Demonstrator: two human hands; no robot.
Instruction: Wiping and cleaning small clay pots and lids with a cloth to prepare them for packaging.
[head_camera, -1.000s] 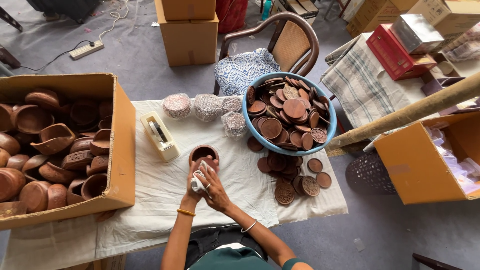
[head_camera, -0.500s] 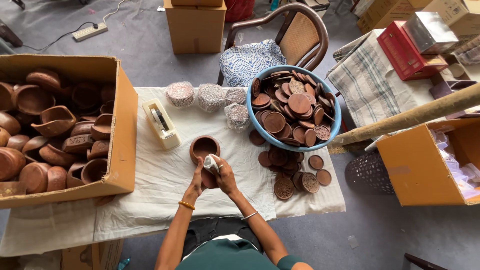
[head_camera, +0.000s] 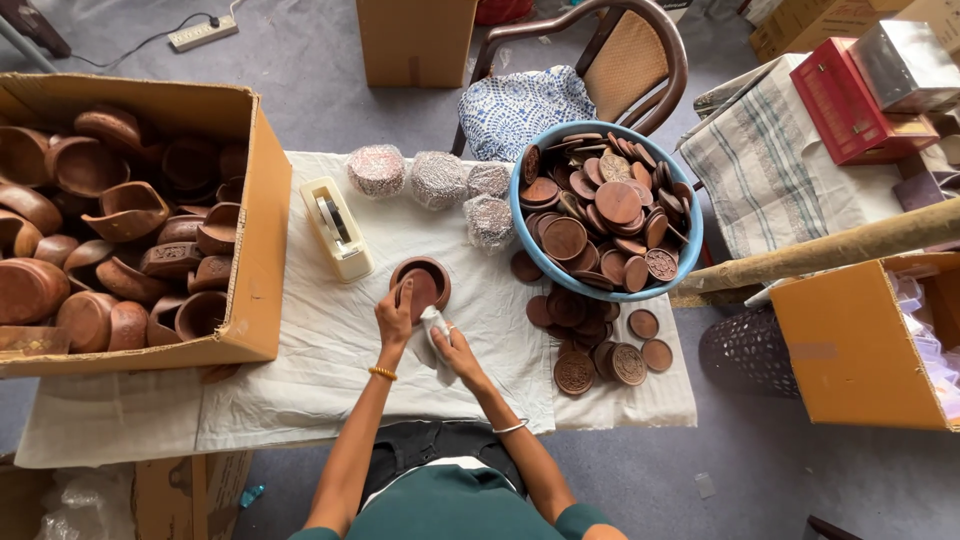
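Your left hand (head_camera: 394, 318) has its fingers closed on the rim of a small brown disc, held just above the round bowl (head_camera: 421, 283) that sits near the middle of the surface (head_camera: 300, 370). Your right hand (head_camera: 452, 348) has its fingers clamped on a white cloth (head_camera: 432, 338), pressed up against the left hand. Beside the bowl toward the left edge lies a cream tape dispenser (head_camera: 338, 228). Along the far edge sit wrapped bundles (head_camera: 410, 178). A blue basin (head_camera: 605, 212) heaped with brown lids hangs over the right far corner, with loose lids (head_camera: 590, 335) spread below it. At the left edge a cardboard box (head_camera: 130, 225) holds clay pots. Beyond the surface stand a chair (head_camera: 625, 60), further boxes and grey floor.
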